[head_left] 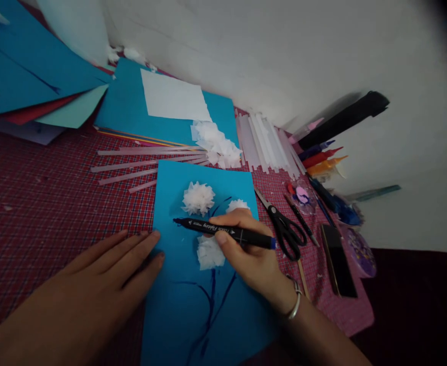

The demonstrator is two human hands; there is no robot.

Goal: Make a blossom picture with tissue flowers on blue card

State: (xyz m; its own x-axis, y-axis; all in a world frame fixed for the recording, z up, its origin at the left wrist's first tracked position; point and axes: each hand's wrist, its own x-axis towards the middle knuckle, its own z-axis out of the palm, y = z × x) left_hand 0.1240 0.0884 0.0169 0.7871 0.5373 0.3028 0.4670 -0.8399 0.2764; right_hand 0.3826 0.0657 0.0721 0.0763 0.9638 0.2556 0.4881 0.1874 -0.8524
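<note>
A black marker pen [227, 232] is pinched in my right hand [246, 249], its tip at the left part of a blue sheet of paper [178, 315]. Small dark marks show at the tip. On the sheet sit white tissue-paper flowers: one full flower [198, 198] near the top, another flower [210, 252] below the pen, and a third flower [237, 205] partly behind my hand. Painted dark blue stems [210, 305] run down the lower half. My left hand [120, 274] lies flat with fingers stretched, fingertips on the sheet's left edge.
Black-handled scissors [284, 226] and a phone [338, 260] lie to the right. Behind are translucent glue sticks [267, 140], crumpled tissue pieces [218, 145], and a blue paper stack [124, 96] with a white square [176, 95]. Paint tubes [324, 160] stand near the wall.
</note>
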